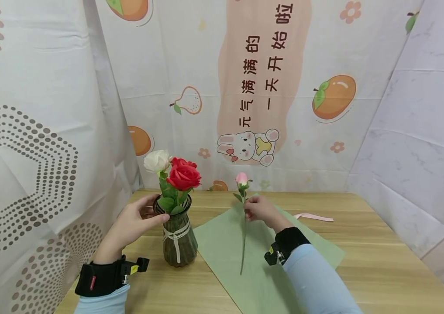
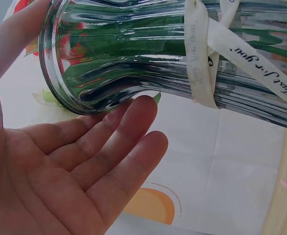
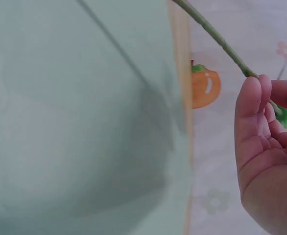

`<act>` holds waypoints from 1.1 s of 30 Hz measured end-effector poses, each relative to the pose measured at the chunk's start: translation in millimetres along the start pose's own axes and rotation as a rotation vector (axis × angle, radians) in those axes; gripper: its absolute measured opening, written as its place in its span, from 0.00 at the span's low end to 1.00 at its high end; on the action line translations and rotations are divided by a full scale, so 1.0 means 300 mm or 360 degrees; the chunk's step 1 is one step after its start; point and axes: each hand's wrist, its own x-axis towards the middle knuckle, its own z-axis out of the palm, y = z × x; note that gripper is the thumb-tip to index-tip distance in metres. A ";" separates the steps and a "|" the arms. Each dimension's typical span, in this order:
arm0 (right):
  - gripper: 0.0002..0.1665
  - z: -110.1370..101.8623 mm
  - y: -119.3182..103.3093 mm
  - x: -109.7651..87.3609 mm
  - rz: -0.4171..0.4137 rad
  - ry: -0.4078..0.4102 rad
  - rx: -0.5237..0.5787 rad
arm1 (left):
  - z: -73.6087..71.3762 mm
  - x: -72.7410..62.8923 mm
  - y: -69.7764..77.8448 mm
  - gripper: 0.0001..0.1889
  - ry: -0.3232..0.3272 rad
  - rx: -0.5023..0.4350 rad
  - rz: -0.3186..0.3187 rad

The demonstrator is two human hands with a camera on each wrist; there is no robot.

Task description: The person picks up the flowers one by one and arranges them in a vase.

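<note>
A smoked-glass ribbed vase (image 1: 181,244) stands upright on the table, a printed cream ribbon (image 2: 200,54) tied round it. It holds a white rose (image 1: 157,161) and a red rose (image 1: 184,174). My left hand (image 1: 133,222) is at the vase's neck, thumb in front and the other fingers behind; in the left wrist view those fingers (image 2: 133,156) are extended and loosely spread beside the glass. My right hand (image 1: 262,210) pinches the stem of a pink rosebud (image 1: 242,179) just below its leaves, bud up, over the green sheet.
A pale green wrapping sheet (image 1: 222,240) lies flat on the wooden table (image 1: 383,261). A pink ribbon (image 1: 316,217) rests at its right edge. Patterned curtains (image 1: 190,52) close off the back and both sides.
</note>
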 end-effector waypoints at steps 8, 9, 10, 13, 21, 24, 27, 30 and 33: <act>0.10 -0.070 -0.039 -0.027 -0.0072 0.0130 0.0252 | -0.001 0.000 0.000 0.39 -0.0001 -0.0007 0.0008; 0.10 -0.080 -0.045 -0.033 -0.0087 0.0143 0.0271 | -0.001 0.000 0.001 0.39 -0.0001 -0.0005 0.0008; 0.10 -0.090 -0.048 -0.037 -0.0099 0.0155 0.0284 | -0.001 0.001 0.001 0.39 0.0001 -0.0003 0.0009; 0.12 -0.120 -0.057 -0.046 -0.0118 0.0189 0.0330 | -0.001 -0.001 0.001 0.39 0.0003 0.0016 0.0008; 0.12 -0.180 -0.096 -0.072 -0.0200 0.0241 0.0408 | -0.001 -0.003 -0.001 0.38 0.0002 0.0021 0.0016; 0.12 -0.196 -0.114 -0.080 -0.0217 0.0275 0.0442 | -0.001 -0.001 -0.002 0.38 0.0008 0.0026 0.0020; 0.13 -0.212 -0.131 -0.085 -0.0231 0.0295 0.0481 | -0.001 0.001 -0.003 0.38 0.0010 0.0024 0.0019; 0.15 -0.226 -0.153 -0.091 -0.0255 0.0302 0.0541 | -0.001 0.001 -0.004 0.38 0.0009 0.0021 0.0021; 0.15 -0.237 -0.181 -0.103 -0.0292 0.0322 0.0588 | 0.000 0.000 -0.005 0.38 0.0009 0.0028 0.0022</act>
